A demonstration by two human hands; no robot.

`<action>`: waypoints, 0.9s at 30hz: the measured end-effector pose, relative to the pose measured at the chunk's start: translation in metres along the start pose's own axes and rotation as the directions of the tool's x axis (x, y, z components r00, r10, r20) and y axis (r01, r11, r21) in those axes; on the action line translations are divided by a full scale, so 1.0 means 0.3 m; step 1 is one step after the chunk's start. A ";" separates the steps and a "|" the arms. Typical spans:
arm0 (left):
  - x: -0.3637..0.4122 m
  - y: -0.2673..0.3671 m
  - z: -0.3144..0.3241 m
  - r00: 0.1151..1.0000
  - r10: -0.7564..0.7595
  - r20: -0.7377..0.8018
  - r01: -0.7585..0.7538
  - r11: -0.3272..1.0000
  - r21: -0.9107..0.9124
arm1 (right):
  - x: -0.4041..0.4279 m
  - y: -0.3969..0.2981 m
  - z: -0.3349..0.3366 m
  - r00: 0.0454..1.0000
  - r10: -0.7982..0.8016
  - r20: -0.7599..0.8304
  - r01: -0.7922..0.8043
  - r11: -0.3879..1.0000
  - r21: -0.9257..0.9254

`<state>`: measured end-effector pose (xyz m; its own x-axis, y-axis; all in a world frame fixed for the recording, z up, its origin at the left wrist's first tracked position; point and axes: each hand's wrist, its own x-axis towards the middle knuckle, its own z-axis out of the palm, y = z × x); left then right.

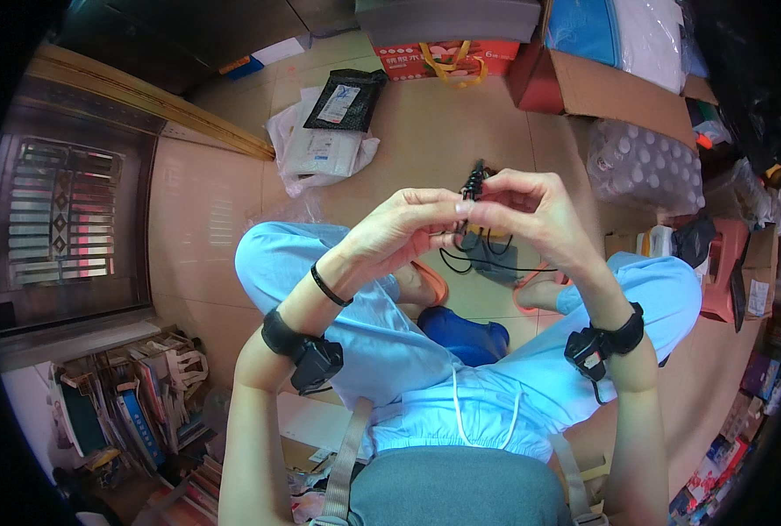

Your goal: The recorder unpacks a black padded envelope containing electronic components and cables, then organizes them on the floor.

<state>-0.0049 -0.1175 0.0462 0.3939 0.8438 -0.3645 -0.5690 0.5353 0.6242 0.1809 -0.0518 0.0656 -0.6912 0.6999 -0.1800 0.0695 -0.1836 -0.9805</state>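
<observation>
In front of me, a black bundled cable (474,181) is held between the fingertips of my left hand (407,220) and my right hand (536,205). The fingertips of the two hands meet at its middle, and the upper end of the bundle sticks out above them. Thin black cord (455,269) hangs in loose loops below, with one strand running right towards my right wrist. Beneath the hands, a grey object (492,260) with a yellow part lies on the floor between my feet; the hands and cord partly cover it, so its kind is unclear.
A blue plastic stool (466,335) is between my legs. White packages (318,154) and a black bubble mailer (345,100) lie ahead left. At right are a cardboard box (620,95), shrink-wrapped bottles (647,167) and a pink stool (726,269). Books (140,394) stand at left.
</observation>
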 end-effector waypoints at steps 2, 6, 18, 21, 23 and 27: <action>-0.005 0.003 0.014 1.000 -0.004 0.005 0.004 1.000 0.018 | -0.004 0.004 0.015 1.000 0.003 -0.014 -0.002 0.999 0.054; -0.013 -0.007 0.040 0.993 0.075 -0.094 -0.059 0.985 0.164 | -0.008 0.016 0.009 0.992 0.116 -0.046 -0.112 0.991 0.079; 0.008 -0.006 0.021 0.973 0.180 -0.141 -0.093 0.875 0.475 | -0.026 -0.035 0.004 0.984 -0.168 -0.052 0.108 0.811 -0.574; 0.014 0.000 -0.015 0.970 0.225 -0.095 -0.162 0.885 0.437 | -0.017 -0.061 -0.065 0.995 0.086 0.046 -0.055 0.887 -0.458; 0.017 0.002 -0.022 0.980 0.180 -0.080 -0.132 0.901 0.414 | -0.009 -0.026 -0.084 0.991 0.048 0.128 -0.007 0.954 -0.300; 0.029 -0.012 -0.046 0.988 0.129 -0.082 -0.087 0.918 0.387 | -0.013 -0.011 -0.082 0.984 0.032 0.178 0.015 0.966 -0.257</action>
<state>-0.0094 -0.1115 0.0312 0.2565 0.9060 -0.3368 -0.2776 0.4028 0.8722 0.2012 -0.0369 0.0677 -0.8054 0.5599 -0.1942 0.2412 0.0103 -0.9704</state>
